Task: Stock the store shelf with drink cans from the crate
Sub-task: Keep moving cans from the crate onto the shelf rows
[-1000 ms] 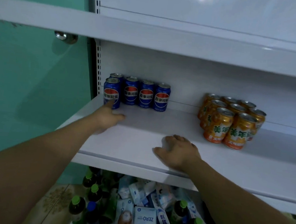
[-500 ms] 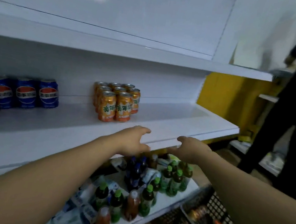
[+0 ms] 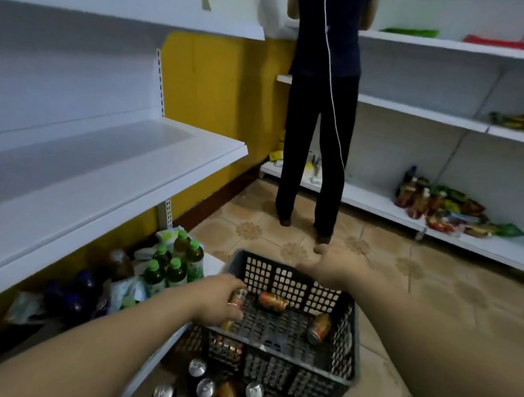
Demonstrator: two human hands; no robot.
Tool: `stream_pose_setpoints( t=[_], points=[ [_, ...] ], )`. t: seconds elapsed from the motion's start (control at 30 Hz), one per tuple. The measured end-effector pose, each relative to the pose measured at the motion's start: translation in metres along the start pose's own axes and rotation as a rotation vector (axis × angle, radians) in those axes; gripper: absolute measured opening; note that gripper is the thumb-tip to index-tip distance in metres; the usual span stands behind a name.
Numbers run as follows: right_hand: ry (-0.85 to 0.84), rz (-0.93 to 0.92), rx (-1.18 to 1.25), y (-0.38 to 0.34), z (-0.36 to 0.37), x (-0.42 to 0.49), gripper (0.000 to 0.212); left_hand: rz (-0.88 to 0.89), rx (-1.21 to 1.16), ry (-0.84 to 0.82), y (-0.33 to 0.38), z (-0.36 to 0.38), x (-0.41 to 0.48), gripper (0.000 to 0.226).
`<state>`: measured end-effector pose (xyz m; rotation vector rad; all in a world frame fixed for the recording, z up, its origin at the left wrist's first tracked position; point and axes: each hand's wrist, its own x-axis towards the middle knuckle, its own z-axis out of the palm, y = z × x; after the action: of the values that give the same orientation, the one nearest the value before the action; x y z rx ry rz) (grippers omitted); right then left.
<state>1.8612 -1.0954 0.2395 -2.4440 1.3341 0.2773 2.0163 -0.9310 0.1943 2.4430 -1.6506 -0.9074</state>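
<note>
The dark plastic crate (image 3: 284, 372) was set on the tiled floor (image 3: 437, 297), just beside the low end of the white store shelf (image 3: 112, 166), so that each can needed only a short lift up and to the left. The left grip (image 3: 217, 302) was lowered inside the crate at its left wall, and its fingers were curled against an orange drink can (image 3: 238, 296). Whether the can was fully enclosed could not be told, since the palm was turned away from the camera. The step in hand was judged to be the picking of that can.

The right grip (image 3: 333, 264) was held at the crate's far rim with its fingers loosely bent, and nothing was seen in it. Contact with the rim could not be made out. It was probably kept there to steady the crate or to be ready for a second can.

Two more orange cans were left on the crate floor: one lying on its side (image 3: 272, 301) near the far wall, one tilted (image 3: 318, 328) by the right wall. Much of the stock was therefore judged still unshelved.

Silver-topped cans (image 3: 205, 388) were stood outside the crate's near wall, and green-capped bottles (image 3: 179, 267) were grouped on the bottom shelf. Another person (image 3: 320, 107) was seen standing at the far shelving.
</note>
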Motion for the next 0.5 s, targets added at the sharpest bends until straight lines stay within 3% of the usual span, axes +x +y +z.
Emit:
stream_pose_setpoints(
  t=[0.2,0.33,0.5],
  points=[
    [-0.170,0.045,0.041,0.044,0.044,0.093,0.066,-0.063,-0.033,-0.124,-0.026,0.032,0.105,0.070],
    [-0.305,0.071,0.062,0.062,0.099,0.164,0.079,-0.117,-0.034,-0.204,-0.054,0.058,0.180,0.068],
    [-0.448,0.056,0.101,0.070,0.187,0.244,0.065,-0.152,-0.055,-0.278,-0.101,0.111,0.268,0.049]
  ],
)
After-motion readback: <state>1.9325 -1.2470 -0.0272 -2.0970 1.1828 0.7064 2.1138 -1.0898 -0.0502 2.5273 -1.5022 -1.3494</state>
